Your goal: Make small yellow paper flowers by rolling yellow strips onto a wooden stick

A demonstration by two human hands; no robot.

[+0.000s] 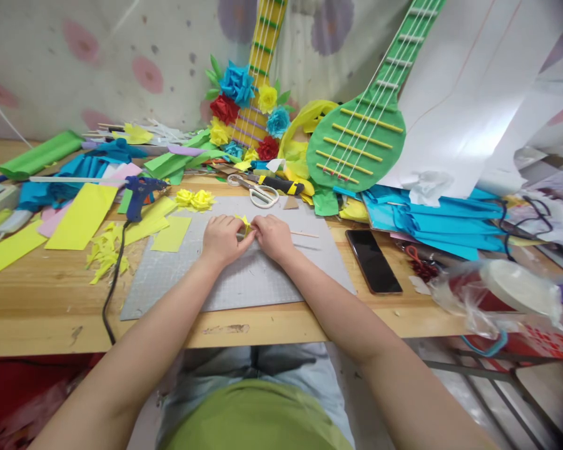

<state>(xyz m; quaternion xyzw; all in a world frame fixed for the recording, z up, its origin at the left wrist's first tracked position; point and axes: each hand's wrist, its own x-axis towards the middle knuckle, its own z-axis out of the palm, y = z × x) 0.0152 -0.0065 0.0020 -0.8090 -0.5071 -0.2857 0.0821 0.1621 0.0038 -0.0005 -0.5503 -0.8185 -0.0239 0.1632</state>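
Over the grey cutting mat, my left hand and my right hand meet with fingertips close together. Pinched between them is a small piece of yellow crepe paper, mostly hidden by the fingers. A thin wooden stick sticks out to the right from under my right hand. Two finished yellow paper flowers lie just beyond my left hand. White-handled scissors rest past the fingertips at the mat's far edge. A yellow paper rectangle lies at the mat's left.
A blue glue gun stands left, its cord running over the table's front edge. At right lies a black phone. Behind are a green paper-covered lute shape, a yellow one with flowers, and blue crepe paper.
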